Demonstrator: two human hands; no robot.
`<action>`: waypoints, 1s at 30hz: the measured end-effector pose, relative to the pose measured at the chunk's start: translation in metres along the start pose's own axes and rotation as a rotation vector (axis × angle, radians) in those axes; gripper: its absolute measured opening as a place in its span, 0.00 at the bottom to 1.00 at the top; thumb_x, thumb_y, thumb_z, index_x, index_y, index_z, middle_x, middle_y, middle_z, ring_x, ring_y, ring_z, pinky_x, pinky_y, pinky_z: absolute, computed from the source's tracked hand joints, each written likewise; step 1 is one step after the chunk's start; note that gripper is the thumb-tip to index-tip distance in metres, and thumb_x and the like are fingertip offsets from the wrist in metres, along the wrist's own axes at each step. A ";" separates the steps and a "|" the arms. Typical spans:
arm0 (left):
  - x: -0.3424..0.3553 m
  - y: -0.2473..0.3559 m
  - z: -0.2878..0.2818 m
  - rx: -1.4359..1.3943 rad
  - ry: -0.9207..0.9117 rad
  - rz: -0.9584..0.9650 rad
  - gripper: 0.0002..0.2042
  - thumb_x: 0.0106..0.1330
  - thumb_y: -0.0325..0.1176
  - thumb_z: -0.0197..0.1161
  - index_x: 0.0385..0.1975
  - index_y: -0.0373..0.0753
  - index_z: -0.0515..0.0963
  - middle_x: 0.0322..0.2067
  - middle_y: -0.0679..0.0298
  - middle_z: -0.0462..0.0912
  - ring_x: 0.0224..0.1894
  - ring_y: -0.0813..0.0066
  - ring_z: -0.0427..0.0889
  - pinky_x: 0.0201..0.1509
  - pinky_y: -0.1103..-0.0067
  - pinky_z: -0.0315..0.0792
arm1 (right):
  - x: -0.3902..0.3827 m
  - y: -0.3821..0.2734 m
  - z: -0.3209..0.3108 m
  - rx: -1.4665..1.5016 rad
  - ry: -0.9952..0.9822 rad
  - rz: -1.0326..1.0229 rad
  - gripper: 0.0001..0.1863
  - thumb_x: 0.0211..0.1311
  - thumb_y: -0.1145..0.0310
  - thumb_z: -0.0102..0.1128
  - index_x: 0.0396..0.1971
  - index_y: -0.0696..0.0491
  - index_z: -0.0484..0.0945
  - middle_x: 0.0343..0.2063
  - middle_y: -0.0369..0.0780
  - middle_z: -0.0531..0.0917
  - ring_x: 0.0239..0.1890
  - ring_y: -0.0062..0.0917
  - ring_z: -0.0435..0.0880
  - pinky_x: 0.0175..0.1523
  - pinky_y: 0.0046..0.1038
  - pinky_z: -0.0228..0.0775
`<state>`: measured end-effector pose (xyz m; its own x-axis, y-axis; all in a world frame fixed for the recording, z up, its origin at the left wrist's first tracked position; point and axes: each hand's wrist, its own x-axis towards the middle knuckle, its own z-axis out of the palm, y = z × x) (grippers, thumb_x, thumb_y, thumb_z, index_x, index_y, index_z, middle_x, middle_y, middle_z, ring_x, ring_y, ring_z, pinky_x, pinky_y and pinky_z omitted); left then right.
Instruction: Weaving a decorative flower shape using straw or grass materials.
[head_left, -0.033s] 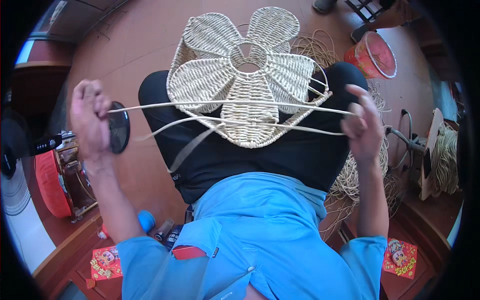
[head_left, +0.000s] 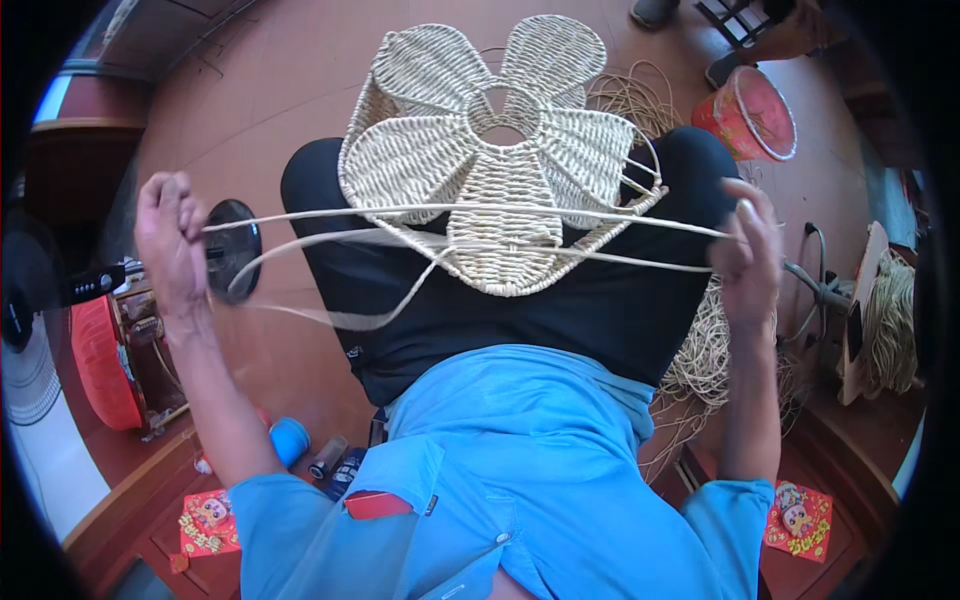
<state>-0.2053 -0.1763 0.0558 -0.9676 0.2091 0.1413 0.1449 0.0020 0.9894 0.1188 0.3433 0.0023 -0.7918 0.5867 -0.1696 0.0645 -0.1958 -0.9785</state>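
Note:
A cream woven flower-shaped basket [head_left: 500,190] with several petals round an open ring rests on my lap. Pale cord [head_left: 480,208] stretches taut across its front. My left hand [head_left: 172,232] is closed on the cord's left end, off to the left of my knee. On the other side my right hand [head_left: 748,245], slightly blurred, closes round the cord above my right thigh. A second strand runs from the basket's lower petal toward my right hand. Another loose length loops out to the left, smeared by motion. Bare frame rods show at the basket's right side.
Piles of loose cord [head_left: 697,365] lie on the floor at my right. A red bucket [head_left: 745,115] stands at the far right, near another person's shoe [head_left: 722,70]. A fan [head_left: 35,370] is on the left. Wound cord [head_left: 888,320] hangs on a board at the right.
My hands have moved a little farther apart, the left one leftward and the right one rightward, with the cord between them. The loose loop has swung left. The basket has shifted slightly right.

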 end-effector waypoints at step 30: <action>-0.110 -0.029 0.163 0.838 -0.574 0.298 0.04 0.73 0.27 0.70 0.42 0.36 0.88 0.38 0.56 0.88 0.44 0.54 0.86 0.53 0.65 0.79 | -0.028 0.000 -0.071 -1.110 0.283 -0.318 0.08 0.78 0.72 0.67 0.51 0.55 0.88 0.44 0.42 0.91 0.42 0.32 0.91 0.48 0.33 0.80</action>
<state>-0.0693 -0.0401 0.0067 -0.6582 0.7429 0.1218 0.6689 0.5029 0.5475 0.1839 0.3821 -0.0015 -0.7143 0.6657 0.2161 0.4904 0.6963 -0.5241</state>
